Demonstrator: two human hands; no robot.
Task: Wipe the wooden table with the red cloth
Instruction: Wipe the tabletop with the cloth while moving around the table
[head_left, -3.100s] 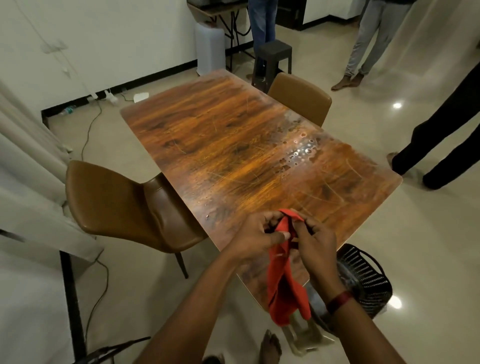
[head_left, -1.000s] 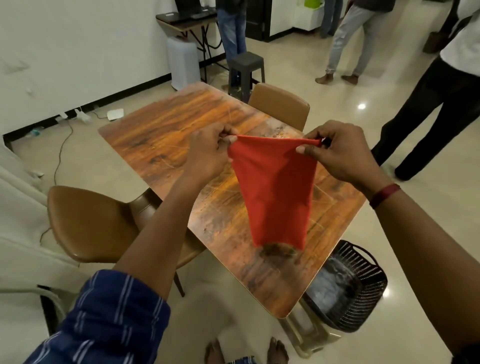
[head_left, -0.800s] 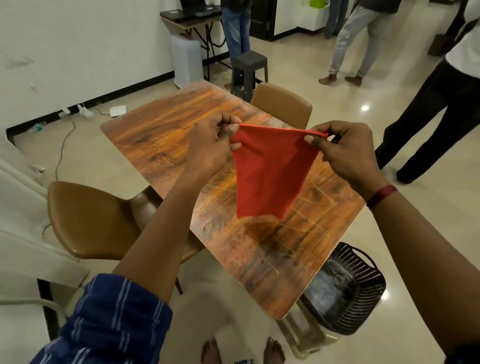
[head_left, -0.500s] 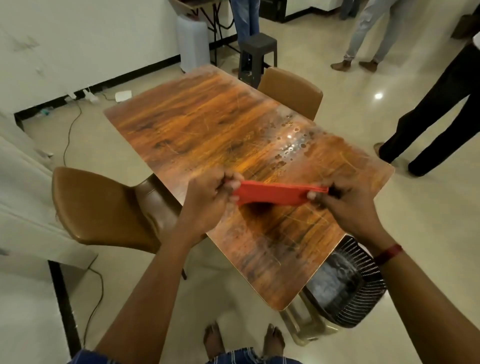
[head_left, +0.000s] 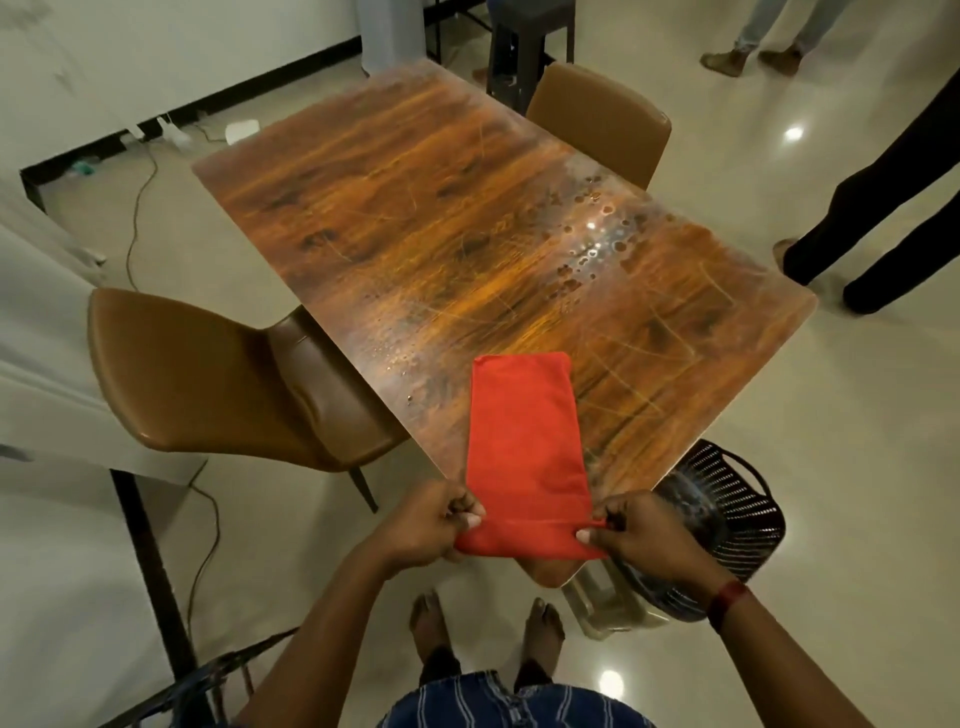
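The red cloth (head_left: 524, 441) lies flat as a long folded strip on the near corner of the wooden worktop (head_left: 415, 208), its near end hanging past the edge. The left hand (head_left: 426, 525) pinches that end's left corner between thumb and curled fingers, and the right hand (head_left: 636, 530) pinches the right corner (a dark red band sits on that wrist). Water droplets (head_left: 592, 244) bead farther along the worktop.

Glossy cream floor tiles (head_left: 857, 441) catch a light glare (head_left: 794, 133) at upper right. White wall (head_left: 182, 47) upper left, black skirting (head_left: 291, 70) beneath, a cable (head_left: 136, 218) trailing below. Tan chair (head_left: 208, 374) at left, second tan chair (head_left: 597, 119) up top beside a black stool (head_left: 532, 15); black plastic basket (head_left: 737, 514) lower right.
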